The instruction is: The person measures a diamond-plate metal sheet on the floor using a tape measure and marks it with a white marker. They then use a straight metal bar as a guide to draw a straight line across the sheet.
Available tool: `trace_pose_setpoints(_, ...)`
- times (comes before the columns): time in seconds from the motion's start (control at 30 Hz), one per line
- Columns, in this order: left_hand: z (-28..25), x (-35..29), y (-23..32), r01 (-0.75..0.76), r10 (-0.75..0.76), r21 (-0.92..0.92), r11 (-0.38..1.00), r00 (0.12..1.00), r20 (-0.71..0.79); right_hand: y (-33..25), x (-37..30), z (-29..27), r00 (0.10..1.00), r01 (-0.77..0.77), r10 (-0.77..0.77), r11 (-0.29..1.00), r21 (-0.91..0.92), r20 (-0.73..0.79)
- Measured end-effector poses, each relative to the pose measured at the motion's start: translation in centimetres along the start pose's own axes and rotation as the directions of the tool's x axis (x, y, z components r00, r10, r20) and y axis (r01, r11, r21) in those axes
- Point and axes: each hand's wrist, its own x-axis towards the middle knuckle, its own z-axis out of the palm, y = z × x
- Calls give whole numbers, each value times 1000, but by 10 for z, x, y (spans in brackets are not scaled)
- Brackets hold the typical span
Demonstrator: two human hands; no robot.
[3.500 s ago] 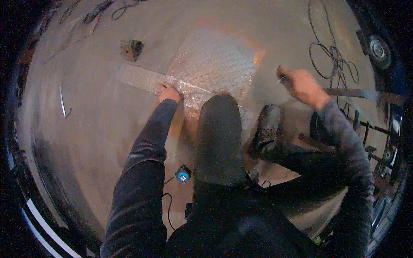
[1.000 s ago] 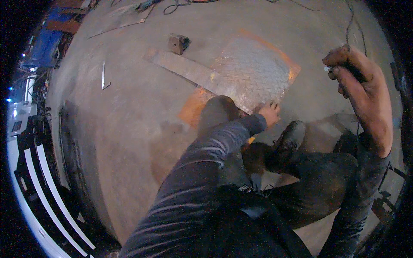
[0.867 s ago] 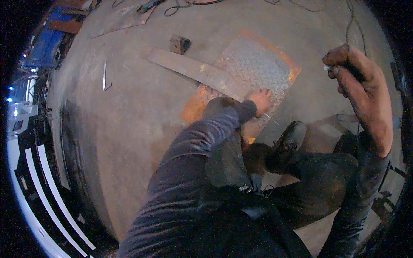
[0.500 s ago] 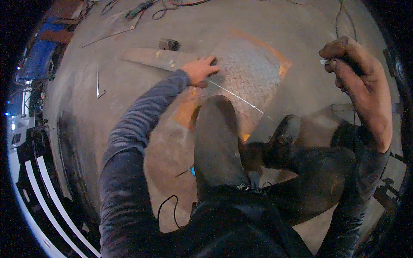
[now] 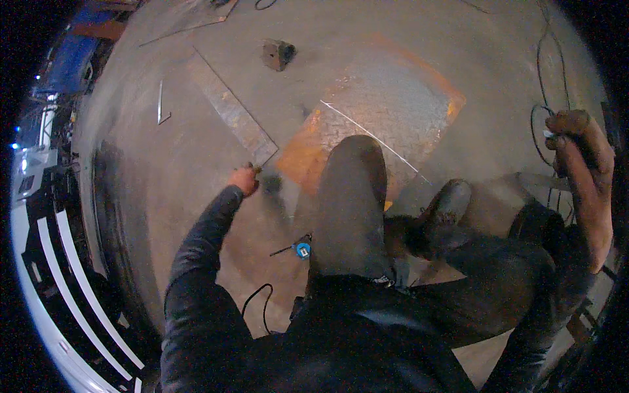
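Observation:
My left hand is closed at the near end of a long flat metal strip, which slants away over the floor, left of a tread-patterned steel plate with rusty orange edges. A thin white line runs slantwise across the plate. My right hand, raised at the far right, pinches a small white piece of chalk; only its tip shows between thumb and fingers. My knee covers part of the plate's near side.
A blue tape measure lies beside my leg. A dark metal block sits beyond the strip, and a thin bent metal piece lies at left. Black cables trail at right. My boot stands by the plate's right corner.
My left hand has come off the plate toward me and left, swinging the metal strip away from the white line. My right hand, still pinching the chalk, sits slightly lower and farther right in view.

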Motion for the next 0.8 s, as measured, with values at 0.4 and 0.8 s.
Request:
trace_pose_setpoints(0.4,18,67,125,132,-342,-454,881,841,-418,-12,15,-27,976,-111,125,990,-88,180)
trace_pose_setpoints(0.8,-25,101,124,285,-448,-537,794,872,-198,9,5,-34,986,-105,107,994,-28,124)
